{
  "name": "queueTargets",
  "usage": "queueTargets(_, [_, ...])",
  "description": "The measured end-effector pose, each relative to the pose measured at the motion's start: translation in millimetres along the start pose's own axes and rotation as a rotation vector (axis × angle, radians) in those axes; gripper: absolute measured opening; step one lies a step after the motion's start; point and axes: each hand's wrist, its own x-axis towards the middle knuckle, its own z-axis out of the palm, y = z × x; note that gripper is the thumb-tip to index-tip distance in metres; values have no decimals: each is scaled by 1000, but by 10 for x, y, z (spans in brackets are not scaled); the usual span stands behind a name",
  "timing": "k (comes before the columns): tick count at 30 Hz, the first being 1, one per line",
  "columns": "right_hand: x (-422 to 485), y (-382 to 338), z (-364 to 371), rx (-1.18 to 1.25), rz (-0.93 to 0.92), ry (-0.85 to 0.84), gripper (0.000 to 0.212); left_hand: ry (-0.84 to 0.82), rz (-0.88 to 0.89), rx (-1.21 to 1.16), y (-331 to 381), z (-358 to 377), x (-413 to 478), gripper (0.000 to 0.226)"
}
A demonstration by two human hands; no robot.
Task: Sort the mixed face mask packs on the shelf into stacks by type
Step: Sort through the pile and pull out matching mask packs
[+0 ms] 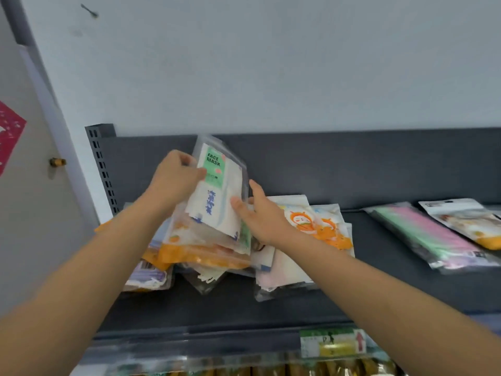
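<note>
My left hand (176, 177) grips the upper left edge of a clear pack with a green "FACE MASK" label (219, 183), tilted up above a mixed pile of packs (206, 253) on the dark shelf (271, 302). With straight fingers, my right hand (257, 215) touches that pack's lower right side. Just right of it lies a stack of packs with an orange cartoon print (322, 226). Orange-edged packs sit in the pile beneath the lifted one.
At the far right of the shelf lie a pink-and-green mask pack (433, 237) and a pack with an orange bottom (471, 223). A purple pack (146, 278) sits at the left. A price tag (333, 343) hangs on the shelf's front edge. Behind is a pale wall.
</note>
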Motion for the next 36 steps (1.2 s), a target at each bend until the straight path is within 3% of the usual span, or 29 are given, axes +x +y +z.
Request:
queueTargets(2, [-60,-41,-114,195,21,83,65,-14,29,-98,142,20,-31,24])
queueTargets(5, [-204,-25,-333,290,53,232,56,-86,69,-198,317,184,-161,20])
queueTargets(7, [-336,56,-501,275,89,329,58,-174,80,-245,408,352,-277,8])
queueTargets(10, [-534,239,-803,256,191,439,63,-372,48,-288,493,682,-440,12])
queueTargets(13, [-707,465,-1166,148,276,517,38,-592,-19,-369,576,1086,-578,10])
queueTargets(16, [-841,753,-1561,107,333,608,33,-705,-81,-407,694,1521,-708,30])
queueTargets(18, [-923,950,-1814,132,364,642,39,-707,77,-209,707,1817,-761,34])
queueTargets(21, [-1006,1263,-2095,156,444,631,36,-737,535,381,609,2251,-816,40])
queueTargets(24, [-1012,1560,-2193,44,511,516,32,-764,750,967,441,2615,-806,54])
queueTargets(26, [-971,1720,-2175,-42,495,419,38,-749,725,1129,367,2735,-786,51])
queueTargets(30, [-797,1917,-2050,-153,453,258,53,-637,642,1163,339,2726,-778,51])
queueTargets(36, [-591,1959,-1823,-325,428,150,35,-575,557,1237,293,2632,-731,49])
